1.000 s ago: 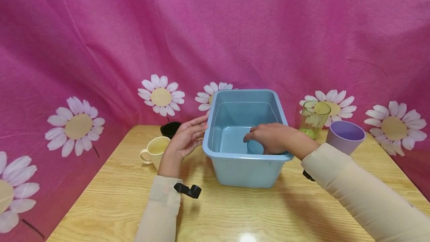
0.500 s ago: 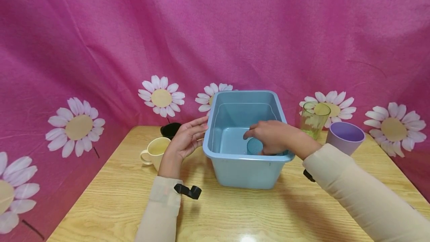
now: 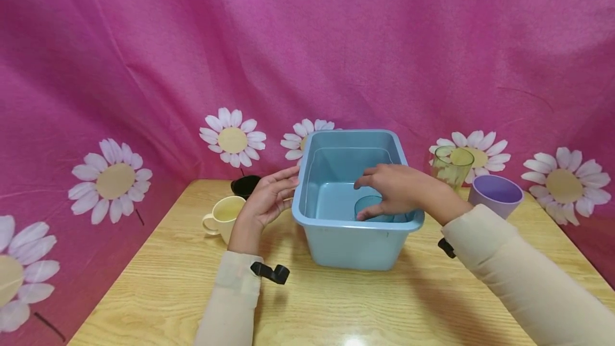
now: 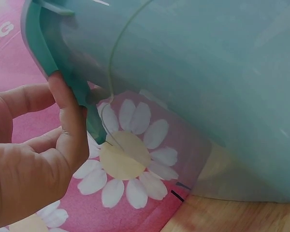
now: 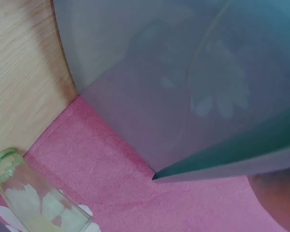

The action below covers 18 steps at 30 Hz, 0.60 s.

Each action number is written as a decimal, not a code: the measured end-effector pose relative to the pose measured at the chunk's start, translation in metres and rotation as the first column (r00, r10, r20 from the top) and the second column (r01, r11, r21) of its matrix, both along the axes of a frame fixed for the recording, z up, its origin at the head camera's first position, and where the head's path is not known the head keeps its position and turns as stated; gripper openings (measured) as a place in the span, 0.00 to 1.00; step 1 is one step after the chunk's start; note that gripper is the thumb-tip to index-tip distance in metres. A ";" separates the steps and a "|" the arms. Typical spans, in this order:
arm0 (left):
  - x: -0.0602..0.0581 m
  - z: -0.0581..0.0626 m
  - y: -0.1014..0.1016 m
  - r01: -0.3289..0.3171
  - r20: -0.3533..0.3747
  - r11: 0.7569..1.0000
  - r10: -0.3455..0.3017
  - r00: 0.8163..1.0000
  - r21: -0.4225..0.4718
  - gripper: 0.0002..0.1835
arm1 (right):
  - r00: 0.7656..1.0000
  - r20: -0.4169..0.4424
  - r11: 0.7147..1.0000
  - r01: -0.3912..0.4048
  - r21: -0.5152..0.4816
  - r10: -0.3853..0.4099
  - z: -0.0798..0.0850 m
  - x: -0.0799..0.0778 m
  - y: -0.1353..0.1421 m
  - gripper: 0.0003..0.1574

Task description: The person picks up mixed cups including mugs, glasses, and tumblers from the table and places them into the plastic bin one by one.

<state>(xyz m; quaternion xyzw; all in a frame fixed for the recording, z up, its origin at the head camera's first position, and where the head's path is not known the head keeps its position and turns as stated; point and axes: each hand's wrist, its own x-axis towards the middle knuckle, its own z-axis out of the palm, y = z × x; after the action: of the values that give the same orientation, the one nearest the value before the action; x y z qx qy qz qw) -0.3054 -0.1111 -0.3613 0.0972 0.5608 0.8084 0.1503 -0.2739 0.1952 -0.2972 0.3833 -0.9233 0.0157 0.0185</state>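
A light blue plastic tub [image 3: 353, 247] stands on the table. My left hand [image 3: 269, 199] is at its left side, palm turned up. In the left wrist view, fingertips of that hand [image 4: 43, 150] touch the tub's rim [image 4: 75, 82] from outside. My right hand [image 3: 401, 188] reaches over the tub's right rim, its thumb and fingers spread apart. Below them, inside the tub near the front wall, sits a clear blue cup [image 3: 366, 204], partly hidden by the hand. The right wrist view shows the tub wall [image 5: 135, 106] and only a blurred piece of hand [image 5: 278, 198].
Left of the tub are a cream mug [image 3: 225, 217] and a black cup [image 3: 244, 186]. A green clear glass [image 3: 450, 167] and a purple cup [image 3: 496, 196] stand on the right. A pink cloth with daisies [image 3: 307, 41] hangs behind the wooden table [image 3: 312, 308].
My right hand has risen a little inside the tub, and its fingers have spread away from the blue cup, which stays near the front wall. The left hand keeps its place.
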 end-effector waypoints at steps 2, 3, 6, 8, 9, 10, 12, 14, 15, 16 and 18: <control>0.000 -0.001 0.001 -0.008 0.004 1.000 0.008 1.000 0.000 0.25 | 1.000 -0.016 1.000 -0.005 -0.022 0.005 0.001 0.000 0.003 0.45; 0.001 -0.001 0.001 -0.012 0.007 1.000 0.012 1.000 0.000 0.25 | 1.000 -0.028 0.999 -0.009 -0.032 0.008 0.002 0.000 0.004 0.44; 0.000 -0.001 0.001 -0.015 0.005 1.000 0.015 1.000 -0.002 0.25 | 0.998 -0.068 0.999 -0.009 -0.051 0.005 0.005 0.000 0.009 0.42; 0.000 -0.001 0.000 -0.014 0.007 1.000 0.014 1.000 -0.003 0.25 | 0.996 -0.086 0.998 0.000 -0.056 -0.005 0.007 0.001 0.012 0.41; 0.000 -0.001 0.000 -0.012 0.007 1.000 0.012 1.000 -0.004 0.25 | 0.996 -0.094 0.998 0.006 -0.057 -0.012 0.008 0.002 0.014 0.40; 0.000 -0.001 0.000 -0.010 0.006 1.000 0.010 1.000 -0.005 0.25 | 0.995 -0.101 0.998 0.013 -0.058 -0.019 0.009 0.003 0.015 0.40; 0.000 -0.001 0.000 -0.012 0.008 1.000 0.012 1.000 -0.004 0.25 | 0.994 -0.106 0.997 0.027 -0.066 -0.034 0.012 0.004 0.019 0.38; 0.000 -0.001 0.000 -0.012 0.005 1.000 0.013 1.000 -0.003 0.25 | 0.992 -0.115 0.996 0.034 -0.079 -0.044 0.014 0.005 0.023 0.37; 0.000 -0.001 0.000 -0.013 0.004 1.000 0.013 1.000 -0.004 0.25 | 0.992 -0.117 0.995 0.040 -0.086 -0.050 0.015 0.005 0.026 0.36; 0.000 -0.001 0.000 -0.013 0.000 1.000 0.013 1.000 -0.007 0.25 | 0.992 -0.116 0.994 0.046 -0.094 -0.057 0.017 0.006 0.028 0.35; 0.000 -0.002 0.000 -0.016 -0.002 1.000 0.016 1.000 -0.006 0.25 | 0.991 -0.110 0.992 0.061 -0.108 -0.073 0.020 0.007 0.033 0.33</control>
<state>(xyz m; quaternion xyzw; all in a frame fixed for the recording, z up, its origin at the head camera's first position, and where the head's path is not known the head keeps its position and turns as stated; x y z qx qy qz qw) -0.3056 -0.1112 -0.3631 0.0930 0.5643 0.8076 0.1439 -0.2671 0.2280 -0.2775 0.3507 -0.9311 0.0413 0.0917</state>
